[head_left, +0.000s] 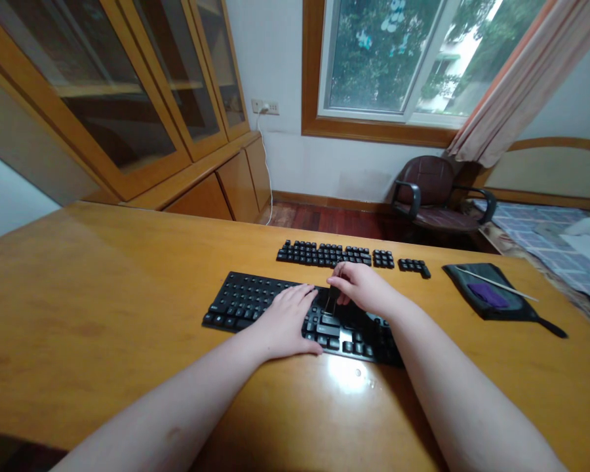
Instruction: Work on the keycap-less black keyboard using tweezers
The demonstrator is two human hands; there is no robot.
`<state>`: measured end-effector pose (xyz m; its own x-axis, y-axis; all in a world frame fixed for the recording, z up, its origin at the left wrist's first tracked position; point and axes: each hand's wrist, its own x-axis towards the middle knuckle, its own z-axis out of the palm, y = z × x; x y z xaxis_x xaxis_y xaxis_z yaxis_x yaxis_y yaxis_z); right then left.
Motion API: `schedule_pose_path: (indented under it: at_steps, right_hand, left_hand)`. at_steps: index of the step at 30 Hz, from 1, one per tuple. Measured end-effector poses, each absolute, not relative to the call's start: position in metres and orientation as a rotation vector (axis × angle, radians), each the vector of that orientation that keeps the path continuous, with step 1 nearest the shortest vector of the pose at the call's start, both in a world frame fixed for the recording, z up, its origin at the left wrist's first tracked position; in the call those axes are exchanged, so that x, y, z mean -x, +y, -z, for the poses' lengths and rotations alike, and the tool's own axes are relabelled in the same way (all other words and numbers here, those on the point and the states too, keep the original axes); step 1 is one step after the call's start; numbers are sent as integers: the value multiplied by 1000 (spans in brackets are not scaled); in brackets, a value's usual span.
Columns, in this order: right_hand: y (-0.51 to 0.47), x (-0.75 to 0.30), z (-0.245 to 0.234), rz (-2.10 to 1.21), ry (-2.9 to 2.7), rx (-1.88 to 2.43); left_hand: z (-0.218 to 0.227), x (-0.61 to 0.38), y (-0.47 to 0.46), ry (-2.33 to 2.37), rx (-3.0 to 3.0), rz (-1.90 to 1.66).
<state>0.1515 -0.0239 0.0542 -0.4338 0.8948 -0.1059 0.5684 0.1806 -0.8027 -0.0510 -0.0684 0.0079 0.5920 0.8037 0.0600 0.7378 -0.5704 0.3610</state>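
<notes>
A black keyboard (246, 301) lies on the wooden table (103, 295) in front of me. My left hand (288, 321) rests flat on its middle, fingers stretched out over the keys. My right hand (361, 285) hovers just above the keyboard's right half, fingers pinched on a small dark tool (331, 301) that hangs down to the keys. Beyond the keyboard, several loose black keycaps (324, 254) are laid out in rows in the keyboard's layout, with two smaller groups (383, 259) to the right.
A black pouch (491, 301) with a purple item and a thin stick lies on the table at right. A dark armchair (432, 196) stands under the window. Glass-door wooden cabinets (128, 98) line the left wall. A bed is at far right.
</notes>
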Motion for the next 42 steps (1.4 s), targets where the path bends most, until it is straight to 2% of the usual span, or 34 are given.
schedule_pose_path:
  at_steps: [7,15,24,31,42]
  right_hand:
    - [-24,-146,-42,-1022,-2191,1397]
    - [-30,-141,-49,-930,-2302,1354]
    - [-29,-139,-41,-750,-2522,907]
    - [-27,-137,-26,-648,-2494,825]
    - [-22,-142,-35,-865,-2478,906]
  left_hand:
    - [-12,43,-71,1229,-2491,-536]
    - [-6,37,-69,1186,-2494,-533]
    - [-1,27,-71,1390,-2374,-601]
    - [0,27,-71,1355,-2410,-601]
    - [-3,33,-67,1240,-2400,-547]
